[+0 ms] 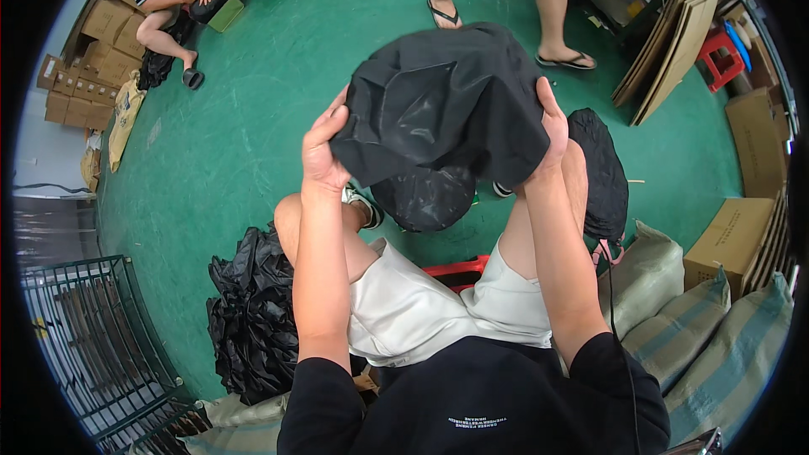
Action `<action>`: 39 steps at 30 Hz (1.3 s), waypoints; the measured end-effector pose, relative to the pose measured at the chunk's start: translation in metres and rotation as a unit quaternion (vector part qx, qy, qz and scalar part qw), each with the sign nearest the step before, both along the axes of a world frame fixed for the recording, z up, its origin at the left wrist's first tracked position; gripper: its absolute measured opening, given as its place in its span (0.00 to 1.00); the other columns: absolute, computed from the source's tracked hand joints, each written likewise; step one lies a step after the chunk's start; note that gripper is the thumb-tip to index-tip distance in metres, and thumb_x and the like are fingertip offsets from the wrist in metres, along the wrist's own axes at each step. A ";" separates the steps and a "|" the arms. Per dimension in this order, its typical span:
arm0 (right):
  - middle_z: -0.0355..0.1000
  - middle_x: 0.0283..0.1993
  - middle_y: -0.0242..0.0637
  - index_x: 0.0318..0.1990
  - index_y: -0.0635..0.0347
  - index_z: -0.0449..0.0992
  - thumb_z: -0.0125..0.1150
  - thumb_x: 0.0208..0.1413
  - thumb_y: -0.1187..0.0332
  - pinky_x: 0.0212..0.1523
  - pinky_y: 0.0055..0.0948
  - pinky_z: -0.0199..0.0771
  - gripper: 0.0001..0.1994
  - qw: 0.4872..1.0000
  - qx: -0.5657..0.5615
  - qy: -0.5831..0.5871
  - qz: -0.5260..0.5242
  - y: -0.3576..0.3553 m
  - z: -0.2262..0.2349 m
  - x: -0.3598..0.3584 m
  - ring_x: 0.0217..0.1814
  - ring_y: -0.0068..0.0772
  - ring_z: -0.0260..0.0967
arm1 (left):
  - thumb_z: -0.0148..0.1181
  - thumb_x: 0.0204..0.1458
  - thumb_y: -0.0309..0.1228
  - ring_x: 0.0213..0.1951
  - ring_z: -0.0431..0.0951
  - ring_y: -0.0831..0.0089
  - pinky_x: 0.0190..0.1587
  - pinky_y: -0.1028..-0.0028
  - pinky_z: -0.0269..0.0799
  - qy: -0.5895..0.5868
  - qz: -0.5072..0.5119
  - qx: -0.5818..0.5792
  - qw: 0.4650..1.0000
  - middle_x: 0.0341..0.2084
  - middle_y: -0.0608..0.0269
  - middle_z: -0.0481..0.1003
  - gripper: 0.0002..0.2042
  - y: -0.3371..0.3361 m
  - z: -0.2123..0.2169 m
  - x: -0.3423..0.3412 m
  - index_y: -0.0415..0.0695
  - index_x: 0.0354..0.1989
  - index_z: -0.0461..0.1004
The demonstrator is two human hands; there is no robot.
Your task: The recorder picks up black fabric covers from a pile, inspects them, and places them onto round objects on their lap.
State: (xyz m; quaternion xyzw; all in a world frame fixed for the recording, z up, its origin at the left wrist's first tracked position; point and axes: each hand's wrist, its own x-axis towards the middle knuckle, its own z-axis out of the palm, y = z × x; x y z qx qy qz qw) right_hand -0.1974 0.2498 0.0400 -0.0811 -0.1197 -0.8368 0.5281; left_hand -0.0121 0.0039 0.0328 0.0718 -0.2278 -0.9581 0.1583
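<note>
I sit on a red stool (455, 270) and hold up a black fabric piece (447, 101) in front of me. My left hand (324, 147) grips its left edge, and my right hand (552, 131) grips its right edge. The cloth hangs crumpled between both hands above my knees. Below it, between my legs, lies a shiny black plastic bag (425, 198).
A heap of black bags (253, 312) lies by my left thigh, another black bundle (602, 177) by my right knee. Woven sacks (708, 329) and cardboard boxes (733, 236) are at the right. A metal cage (101, 337) stands at lower left. One person sits far left, another stands ahead on the green floor (253, 118).
</note>
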 end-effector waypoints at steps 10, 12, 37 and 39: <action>0.56 0.69 0.55 0.67 0.70 0.55 0.36 0.70 0.57 0.71 0.52 0.55 0.27 0.994 0.064 -0.008 -0.088 -0.001 -0.006 -0.006 0.71 0.56 0.55 | 0.58 0.56 0.26 0.63 0.65 0.54 0.65 0.53 0.60 0.088 0.077 -0.075 0.990 0.64 0.49 0.62 0.41 0.017 0.013 -0.006 0.54 0.74 0.38; 0.56 0.69 0.54 0.66 0.70 0.56 0.36 0.70 0.57 0.71 0.51 0.55 0.26 0.994 0.060 -0.026 -0.091 -0.001 -0.011 -0.009 0.71 0.55 0.55 | 0.63 0.48 0.19 0.59 0.70 0.60 0.63 0.59 0.64 0.038 0.054 -0.161 0.985 0.60 0.54 0.68 0.49 0.028 0.013 -0.009 0.54 0.74 0.37; 0.74 0.51 0.38 0.53 0.63 0.72 0.61 0.57 0.74 0.54 0.38 0.70 0.16 0.782 0.553 0.261 -0.123 -0.045 -0.014 0.055 0.54 0.35 0.70 | 0.48 0.63 0.25 0.47 0.75 0.77 0.53 0.79 0.69 -0.088 0.214 -0.310 0.922 0.46 0.64 0.77 0.25 0.036 0.007 -0.025 0.44 0.69 0.57; 0.77 0.45 0.38 0.46 0.66 0.76 0.58 0.60 0.74 0.47 0.34 0.75 0.09 0.810 0.509 0.221 -0.189 -0.043 -0.007 0.051 0.46 0.32 0.74 | 0.47 0.62 0.24 0.36 0.77 0.78 0.44 0.77 0.74 -0.054 0.205 -0.251 0.945 0.35 0.66 0.78 0.23 0.020 0.000 -0.023 0.42 0.68 0.60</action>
